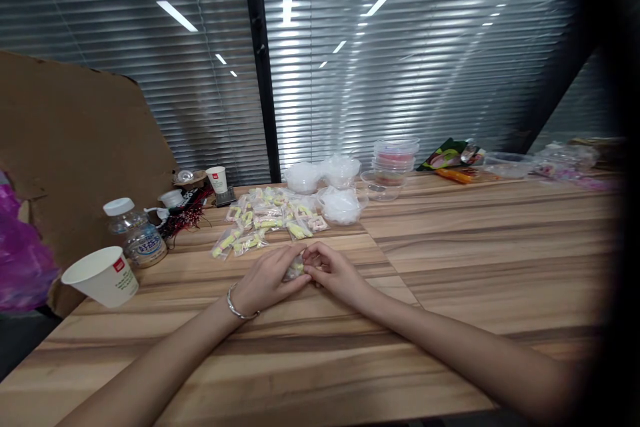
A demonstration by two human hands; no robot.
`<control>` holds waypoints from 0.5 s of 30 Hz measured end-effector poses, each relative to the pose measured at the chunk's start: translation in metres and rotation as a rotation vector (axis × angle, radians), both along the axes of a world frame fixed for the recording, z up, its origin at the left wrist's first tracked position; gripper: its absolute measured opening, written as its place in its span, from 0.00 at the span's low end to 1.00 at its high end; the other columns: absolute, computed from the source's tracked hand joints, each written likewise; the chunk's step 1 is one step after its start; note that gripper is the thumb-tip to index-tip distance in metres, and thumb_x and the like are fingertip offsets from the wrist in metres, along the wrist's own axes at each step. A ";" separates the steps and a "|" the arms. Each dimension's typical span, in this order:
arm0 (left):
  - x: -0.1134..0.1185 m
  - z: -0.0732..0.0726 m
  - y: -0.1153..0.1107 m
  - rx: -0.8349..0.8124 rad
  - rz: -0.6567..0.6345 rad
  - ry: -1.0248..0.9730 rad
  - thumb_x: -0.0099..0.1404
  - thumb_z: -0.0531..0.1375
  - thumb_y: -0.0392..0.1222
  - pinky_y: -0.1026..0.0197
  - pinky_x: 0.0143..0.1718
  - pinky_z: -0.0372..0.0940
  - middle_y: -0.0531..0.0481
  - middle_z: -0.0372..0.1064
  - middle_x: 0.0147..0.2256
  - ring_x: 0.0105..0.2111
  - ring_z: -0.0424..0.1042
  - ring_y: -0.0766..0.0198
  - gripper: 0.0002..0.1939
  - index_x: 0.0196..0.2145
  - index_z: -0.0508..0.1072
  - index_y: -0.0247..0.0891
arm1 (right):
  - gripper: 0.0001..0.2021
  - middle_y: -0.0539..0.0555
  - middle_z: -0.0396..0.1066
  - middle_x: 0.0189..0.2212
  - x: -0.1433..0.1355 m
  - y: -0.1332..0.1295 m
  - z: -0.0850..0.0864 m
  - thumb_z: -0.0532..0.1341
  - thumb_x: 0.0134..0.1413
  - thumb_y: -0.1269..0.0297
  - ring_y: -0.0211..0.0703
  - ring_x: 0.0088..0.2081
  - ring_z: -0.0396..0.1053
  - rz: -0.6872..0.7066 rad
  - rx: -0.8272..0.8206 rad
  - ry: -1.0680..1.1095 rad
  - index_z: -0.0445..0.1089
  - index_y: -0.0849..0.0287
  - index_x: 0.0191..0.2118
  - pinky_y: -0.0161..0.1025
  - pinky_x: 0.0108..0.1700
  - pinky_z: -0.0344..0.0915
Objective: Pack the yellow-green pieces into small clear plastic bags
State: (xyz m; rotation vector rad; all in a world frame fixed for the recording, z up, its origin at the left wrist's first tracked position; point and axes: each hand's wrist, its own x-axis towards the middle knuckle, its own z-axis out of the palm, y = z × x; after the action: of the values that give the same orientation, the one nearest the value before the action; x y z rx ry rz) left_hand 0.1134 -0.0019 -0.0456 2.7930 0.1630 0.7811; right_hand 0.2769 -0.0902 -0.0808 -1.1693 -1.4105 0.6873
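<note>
Both hands meet over the wooden table [320,353], around a small clear packet [295,268] with something yellowish inside. My left hand [270,277], with a silver bracelet at the wrist, is closed on the packet from the left. On its other side my right hand [335,272] pinches the packet's right edge between thumb and fingers. Just beyond the hands lies a spread of similar clear packets [267,220] with yellow pieces in them. The fingers partly hide the held packet.
At the left stand a paper cup [105,277], a plastic bottle [143,240] and a cardboard sheet [80,147]. Bowls with white contents [343,203], stacked clear tubs [395,157], an orange item [454,175] and a green bag [445,155] line the back.
</note>
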 end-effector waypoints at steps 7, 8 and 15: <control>-0.001 -0.003 0.001 0.015 0.035 0.044 0.65 0.55 0.48 0.55 0.52 0.62 0.44 0.65 0.51 0.51 0.65 0.58 0.24 0.56 0.57 0.39 | 0.04 0.52 0.68 0.35 0.005 0.001 -0.003 0.59 0.54 0.66 0.40 0.37 0.66 -0.065 -0.015 -0.094 0.66 0.59 0.35 0.38 0.39 0.62; -0.001 -0.003 0.001 0.018 0.039 0.038 0.65 0.55 0.48 0.55 0.52 0.62 0.44 0.65 0.51 0.51 0.65 0.58 0.24 0.56 0.57 0.39 | 0.04 0.53 0.68 0.35 0.005 0.000 -0.003 0.59 0.54 0.65 0.41 0.37 0.66 -0.074 -0.014 -0.106 0.67 0.59 0.34 0.38 0.39 0.62; -0.001 -0.005 0.003 0.015 0.031 0.028 0.64 0.55 0.48 0.56 0.54 0.61 0.44 0.64 0.53 0.53 0.64 0.59 0.25 0.56 0.57 0.39 | 0.06 0.55 0.69 0.38 0.005 -0.001 -0.001 0.56 0.56 0.67 0.43 0.41 0.67 -0.056 0.030 -0.132 0.71 0.59 0.35 0.40 0.41 0.63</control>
State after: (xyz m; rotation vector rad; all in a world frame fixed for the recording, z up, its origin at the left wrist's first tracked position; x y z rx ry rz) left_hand 0.1126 0.0013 -0.0505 2.8232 0.2070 0.7545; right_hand 0.2820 -0.0917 -0.0813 -1.2449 -1.4871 0.5559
